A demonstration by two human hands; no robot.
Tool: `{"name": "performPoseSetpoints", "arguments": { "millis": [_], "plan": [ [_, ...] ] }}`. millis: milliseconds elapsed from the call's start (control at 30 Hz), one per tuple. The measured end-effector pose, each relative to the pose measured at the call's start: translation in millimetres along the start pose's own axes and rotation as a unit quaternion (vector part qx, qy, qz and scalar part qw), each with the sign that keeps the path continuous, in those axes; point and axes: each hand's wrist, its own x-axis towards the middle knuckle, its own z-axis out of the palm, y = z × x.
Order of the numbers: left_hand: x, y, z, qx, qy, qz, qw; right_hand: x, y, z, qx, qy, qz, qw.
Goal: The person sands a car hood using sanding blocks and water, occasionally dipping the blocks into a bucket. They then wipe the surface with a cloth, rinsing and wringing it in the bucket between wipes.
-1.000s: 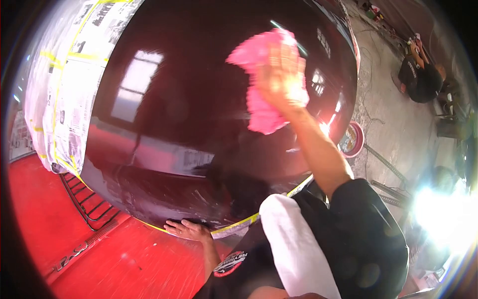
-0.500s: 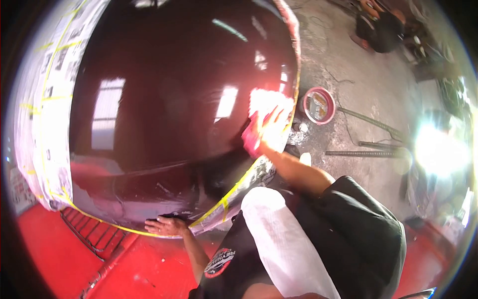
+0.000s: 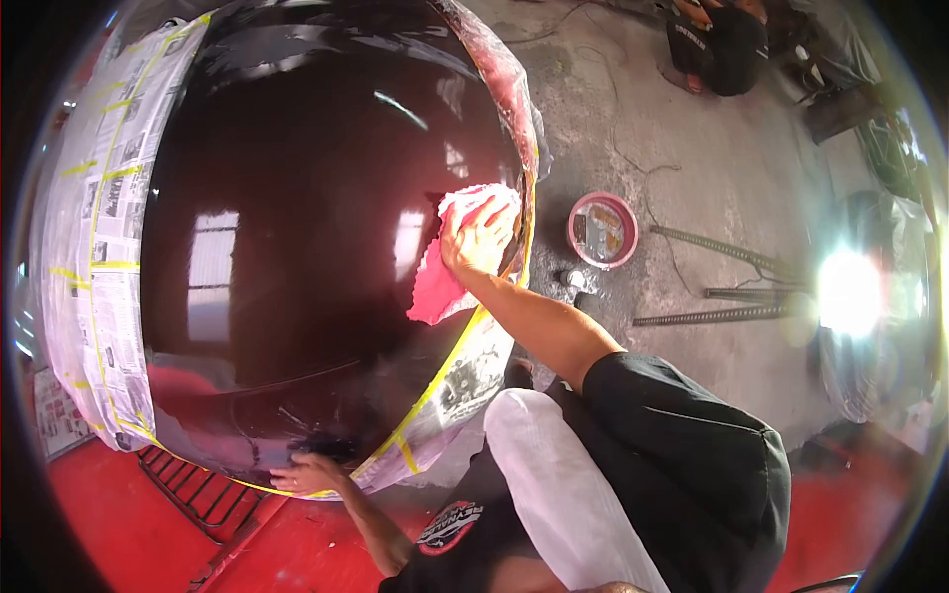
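A glossy dark reddish-brown car panel (image 3: 297, 287) fills the left and middle of the view, with window and lamp reflections on it. My right hand (image 3: 479, 237) lies over a pink cloth (image 3: 440, 287) near the panel's right edge, pressing it to the surface. The cloth fans out above and below the hand. At the panel's near edge, my left hand (image 3: 311, 475) rests with its fingers apart, holding nothing. Yellow tape (image 3: 420, 407) and plastic sheeting (image 3: 465, 385) border the panel close to my body.
Taped newspaper (image 3: 119, 257) covers the left side. A pink basin (image 3: 631, 229) with water and items stands on the wet floor, right of the panel. Slotted metal bars (image 3: 707, 318), a bright lamp (image 3: 850, 294) and a crouching person (image 3: 736, 49) are further right.
The view has shifted, so the panel's right edge and the basin sit further left. My right hand and the cloth stay near that edge, with more cloth spread below the hand.
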Motion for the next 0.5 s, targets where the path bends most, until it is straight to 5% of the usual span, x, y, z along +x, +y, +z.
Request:
{"name": "performPoseSetpoints", "arguments": {
  "millis": [67, 100, 133, 200, 300, 500],
  "plan": [
    [-17.5, 95.3, -77.7, -0.106, -0.070, 0.030, 0.991, 22.8, 0.5, 4.9, -0.001, 0.007, -0.024, 1.000],
    [-31.5, 115.7, -63.9, -0.145, 0.023, 0.137, 0.980, 33.7, 1.7, 9.1, -0.002, 0.019, -0.046, 0.999],
    [-36.8, 158.0, -94.0, -0.184, -0.038, 0.189, 0.964, 44.1, -2.0, 3.9, 0.007, 0.004, -0.043, 0.999],
    [-52.5, 220.1, -95.3, -0.112, -0.094, 0.246, 0.958, 62.7, -9.1, -2.4, 0.017, -0.037, -0.031, 0.999],
    [-58.9, 279.9, -69.0, -0.162, -0.173, 0.182, 0.954, 99.7, -15.5, 5.6, 0.021, -0.052, -0.062, 0.997],
    [-68.1, 319.5, -60.9, -0.066, -0.141, 0.135, 0.978, 165.8, -31.3, 9.7, 0.029, -0.139, -0.098, 0.985]
  ]
}}
